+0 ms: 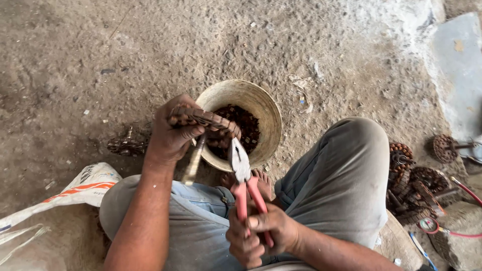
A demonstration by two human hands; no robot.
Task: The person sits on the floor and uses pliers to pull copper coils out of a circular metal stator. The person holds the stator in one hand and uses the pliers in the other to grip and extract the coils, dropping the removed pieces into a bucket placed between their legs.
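Observation:
My left hand (170, 131) grips a rusty round motor part (201, 118) with a metal shaft (193, 164) sticking down from it, held over the near rim of a worn white bucket (266, 113). My right hand (261, 233) is closed around the red handles of a pair of pliers (243, 173). The plier jaws touch the near edge of the rusty part. The bucket holds dark brown scrap pieces (246, 123). My knees in grey trousers frame the hands, and bare toes show below the bucket.
Another rusty rotor (125, 145) lies on the dirt floor to the left. A white and orange sack (83, 188) lies at lower left. Several rusty rotors (414, 183) are piled at right, with red wires (464, 190) and a concrete slab (457, 65) nearby.

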